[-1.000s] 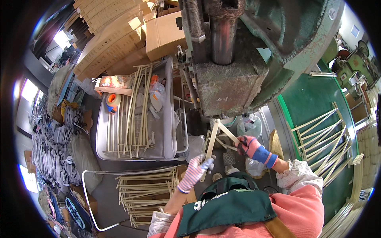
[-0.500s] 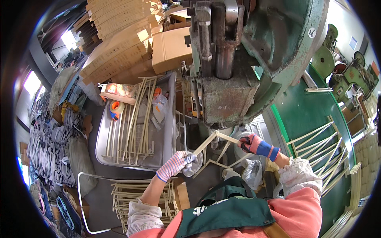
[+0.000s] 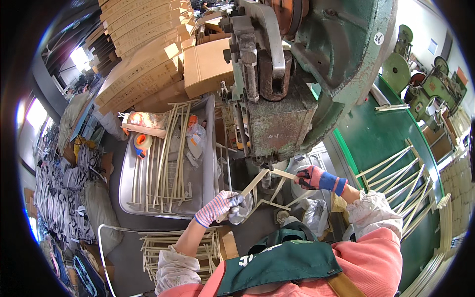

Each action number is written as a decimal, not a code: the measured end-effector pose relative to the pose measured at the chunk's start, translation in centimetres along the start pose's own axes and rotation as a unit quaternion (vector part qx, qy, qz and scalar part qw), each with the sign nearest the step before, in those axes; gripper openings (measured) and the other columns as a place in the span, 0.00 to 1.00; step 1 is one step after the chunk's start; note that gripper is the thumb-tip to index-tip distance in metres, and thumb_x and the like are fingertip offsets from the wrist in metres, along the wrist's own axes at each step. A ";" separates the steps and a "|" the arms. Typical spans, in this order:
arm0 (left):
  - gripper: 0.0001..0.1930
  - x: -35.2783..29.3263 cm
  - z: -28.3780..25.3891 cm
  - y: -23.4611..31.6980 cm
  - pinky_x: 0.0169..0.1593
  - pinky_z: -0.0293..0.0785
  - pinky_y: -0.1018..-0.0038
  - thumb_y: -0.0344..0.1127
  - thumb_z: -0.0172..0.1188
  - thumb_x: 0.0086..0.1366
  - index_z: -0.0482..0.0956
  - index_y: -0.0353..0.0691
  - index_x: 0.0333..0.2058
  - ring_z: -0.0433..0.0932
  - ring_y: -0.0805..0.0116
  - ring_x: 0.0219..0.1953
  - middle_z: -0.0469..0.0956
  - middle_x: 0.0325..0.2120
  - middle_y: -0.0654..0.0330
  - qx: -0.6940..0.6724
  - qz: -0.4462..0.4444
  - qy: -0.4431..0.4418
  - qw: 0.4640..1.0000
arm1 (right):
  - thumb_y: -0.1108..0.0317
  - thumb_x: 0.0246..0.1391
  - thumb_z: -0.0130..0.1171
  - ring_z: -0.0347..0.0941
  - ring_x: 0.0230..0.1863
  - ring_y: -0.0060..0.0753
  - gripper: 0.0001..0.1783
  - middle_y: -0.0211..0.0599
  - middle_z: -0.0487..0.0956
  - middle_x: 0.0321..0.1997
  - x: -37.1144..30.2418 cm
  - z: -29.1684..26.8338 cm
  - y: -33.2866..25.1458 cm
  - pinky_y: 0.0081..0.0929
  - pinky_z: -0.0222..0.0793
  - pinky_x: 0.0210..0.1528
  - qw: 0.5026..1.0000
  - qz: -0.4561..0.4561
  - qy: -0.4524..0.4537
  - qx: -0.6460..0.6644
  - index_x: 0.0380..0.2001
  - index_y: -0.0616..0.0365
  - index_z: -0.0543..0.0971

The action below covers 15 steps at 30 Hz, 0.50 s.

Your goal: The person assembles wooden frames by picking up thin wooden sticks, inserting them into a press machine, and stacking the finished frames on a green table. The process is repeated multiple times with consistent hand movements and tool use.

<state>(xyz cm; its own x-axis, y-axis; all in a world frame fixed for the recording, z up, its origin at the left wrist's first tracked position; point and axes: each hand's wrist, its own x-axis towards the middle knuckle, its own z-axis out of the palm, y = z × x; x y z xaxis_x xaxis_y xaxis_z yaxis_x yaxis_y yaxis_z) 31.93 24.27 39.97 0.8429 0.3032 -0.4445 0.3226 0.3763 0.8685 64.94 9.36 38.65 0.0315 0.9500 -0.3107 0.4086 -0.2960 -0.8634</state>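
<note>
One pale, slatted frame (image 3: 255, 183) spans the gap between the fingers: the left hand (image 3: 222, 207) curls around its left slat, the right hand (image 3: 315, 179) pinches the right one. Its peak sits beyond the fingers, beneath a worn press (image 3: 279, 128). Leftward of them, a grey tray (image 3: 210, 163) carries loose slats (image 3: 165, 153); rightward stands a green table (image 3: 363, 123).

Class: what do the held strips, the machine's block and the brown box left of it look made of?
Held strips: probably wood or bamboo, matt, judging by pale yellow colour. Machine's block: apparently metal; dull, grimy, scuffed. Brown box: likely cardboard; matt, folded edges.
</note>
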 end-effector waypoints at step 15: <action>0.21 -7.7 1.5 -1.9 0.22 0.66 0.65 0.52 0.63 0.52 0.77 0.36 0.22 0.69 0.55 0.15 0.68 0.09 0.52 0.630 0.260 0.170 0.712 | 0.70 0.40 0.58 0.73 0.26 0.49 0.08 0.40 0.76 0.24 -8.7 4.8 -4.9 0.36 0.70 0.27 0.904 -0.258 0.072 -0.333 0.29 0.56 0.76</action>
<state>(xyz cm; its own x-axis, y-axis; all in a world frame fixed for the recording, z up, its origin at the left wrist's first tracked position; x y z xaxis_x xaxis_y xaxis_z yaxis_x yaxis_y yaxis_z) 25.46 19.86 42.07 0.9054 0.3901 0.1675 0.3164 -0.8831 0.3464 58.33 2.01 43.67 -0.2211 0.9620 0.1604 0.8602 0.2699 -0.4327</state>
